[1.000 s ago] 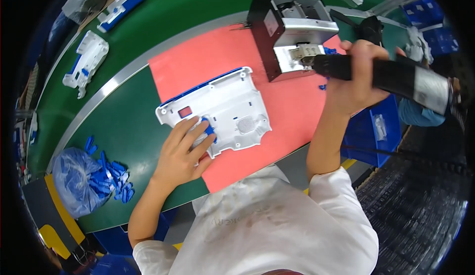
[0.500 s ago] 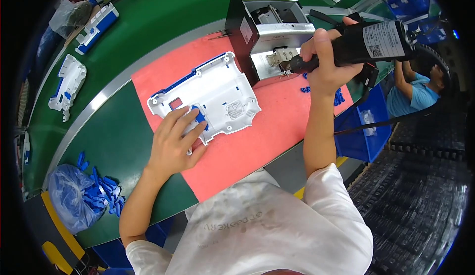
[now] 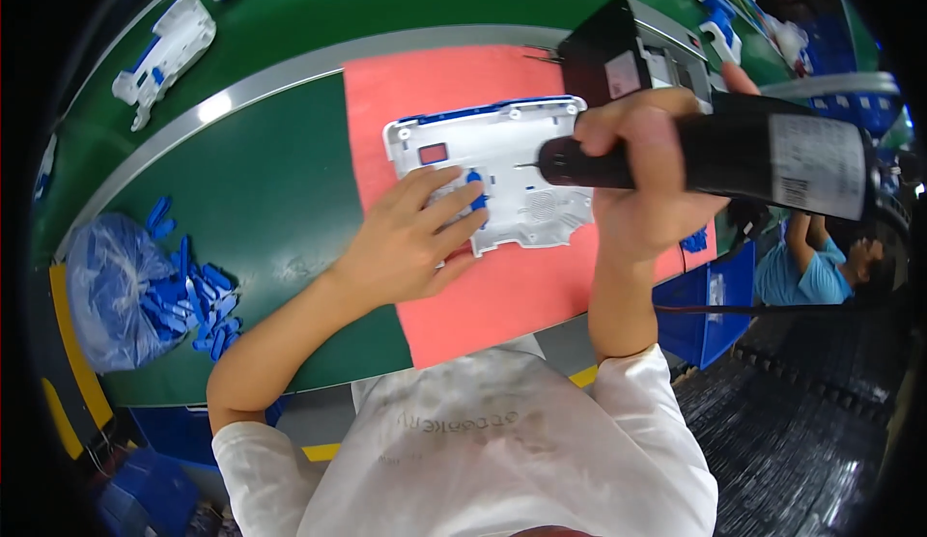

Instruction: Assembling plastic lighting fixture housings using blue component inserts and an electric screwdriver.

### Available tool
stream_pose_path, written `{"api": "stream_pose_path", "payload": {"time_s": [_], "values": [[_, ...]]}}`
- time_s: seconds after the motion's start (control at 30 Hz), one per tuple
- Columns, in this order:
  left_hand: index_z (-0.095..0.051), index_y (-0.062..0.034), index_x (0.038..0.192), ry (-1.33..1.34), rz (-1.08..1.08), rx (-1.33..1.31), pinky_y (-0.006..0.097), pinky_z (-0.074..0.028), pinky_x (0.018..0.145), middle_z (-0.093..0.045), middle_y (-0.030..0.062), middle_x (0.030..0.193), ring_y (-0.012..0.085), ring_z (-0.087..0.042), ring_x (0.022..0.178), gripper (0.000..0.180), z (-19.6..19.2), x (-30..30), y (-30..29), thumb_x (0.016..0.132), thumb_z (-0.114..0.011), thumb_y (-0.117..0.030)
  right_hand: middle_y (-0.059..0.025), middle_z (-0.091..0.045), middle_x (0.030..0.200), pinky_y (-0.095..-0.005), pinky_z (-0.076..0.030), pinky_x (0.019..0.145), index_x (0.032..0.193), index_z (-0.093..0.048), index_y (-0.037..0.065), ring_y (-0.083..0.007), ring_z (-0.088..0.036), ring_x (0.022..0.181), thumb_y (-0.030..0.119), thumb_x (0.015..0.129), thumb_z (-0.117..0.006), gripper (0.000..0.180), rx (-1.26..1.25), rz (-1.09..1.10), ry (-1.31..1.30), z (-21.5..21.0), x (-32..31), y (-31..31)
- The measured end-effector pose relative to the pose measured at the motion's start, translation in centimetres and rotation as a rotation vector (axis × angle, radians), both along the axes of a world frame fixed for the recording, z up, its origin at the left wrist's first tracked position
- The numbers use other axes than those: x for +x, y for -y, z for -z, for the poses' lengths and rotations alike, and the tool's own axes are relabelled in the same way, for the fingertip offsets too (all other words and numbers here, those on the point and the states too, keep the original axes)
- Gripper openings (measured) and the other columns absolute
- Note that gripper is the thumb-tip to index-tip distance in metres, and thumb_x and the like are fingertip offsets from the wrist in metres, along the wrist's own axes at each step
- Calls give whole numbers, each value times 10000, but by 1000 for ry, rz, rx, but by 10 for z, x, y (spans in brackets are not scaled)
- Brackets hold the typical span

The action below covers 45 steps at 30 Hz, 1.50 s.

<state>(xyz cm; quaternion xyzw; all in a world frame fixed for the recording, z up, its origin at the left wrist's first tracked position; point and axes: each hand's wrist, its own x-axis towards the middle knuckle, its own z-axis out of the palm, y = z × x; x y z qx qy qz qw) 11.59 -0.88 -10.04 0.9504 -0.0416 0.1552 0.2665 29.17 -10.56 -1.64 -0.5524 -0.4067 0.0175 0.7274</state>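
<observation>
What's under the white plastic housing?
A pink mat, visible beyond the near and far edges of the white plastic housing. Whether anything else lies directly beneath can't be seen; the housing covers it.

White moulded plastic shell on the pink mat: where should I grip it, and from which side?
I'd grip the white shell by its upper-left corner, coming from the left. That edge is exposed and hand-free, whereas the left hand covers the lower left and the black barrel-shaped power screwdriver, in the right hand, reaches over the right side.
</observation>
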Motion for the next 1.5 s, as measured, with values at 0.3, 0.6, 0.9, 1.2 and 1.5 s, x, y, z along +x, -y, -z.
{"api": "stream_pose_path", "payload": {"time_s": [0.3, 0.6, 0.9, 1.2, 1.5], "values": [[-668, -41, 1038, -35, -29, -77, 464, -468, 966, -566, 92, 1240, 335, -505, 1182, 419, 7, -6, -3, 672, -768, -221, -90, -502, 639, -337, -480, 460, 1328, -264, 20, -155, -481, 450, -61, 820, -556, 591, -1, -90, -68, 36, -25, -25], [-675, -43, 1019, -9, -25, -77, 467, -450, 986, -568, 89, 1233, 324, -507, 1179, 402, 7, -9, -2, 669, -764, -220, -88, -509, 652, -338, -484, 467, 1322, -267, 12, -164, -494, 448, -48, 826, -568, 583, 26, -102, -82, 38, -31, -28], [-674, -43, 1002, 14, -17, 7, 442, -393, 1028, -586, 105, 1188, 303, -502, 1174, 376, 1, -11, 1, 718, -738, -280, -82, -492, 621, -333, -474, 464, 1297, -283, 36, -161, -490, 444, -54, 824, -580, 566, -14, -110, 7, 36, -34, -23], [-676, -47, 1006, 30, -4, 34, 446, -387, 1035, -578, 101, 1202, 301, -500, 1172, 369, -1, -16, -2, 730, -730, -287, -95, -518, 631, -329, -472, 477, 1220, -309, 48, -151, -481, 447, -80, 802, -552, 500, -37, -145, 113, 35, -41, -21], [-663, -66, 1036, 38, 29, 46, 450, -407, 1011, -570, 95, 1214, 310, -497, 1169, 376, -8, -13, 3, 741, -723, -291, -77, -524, 636, -296, -475, 488, 1206, -318, 23, -133, -493, 466, -129, 790, -553, 502, -37, -54, 207, 40, -38, -17]]}}
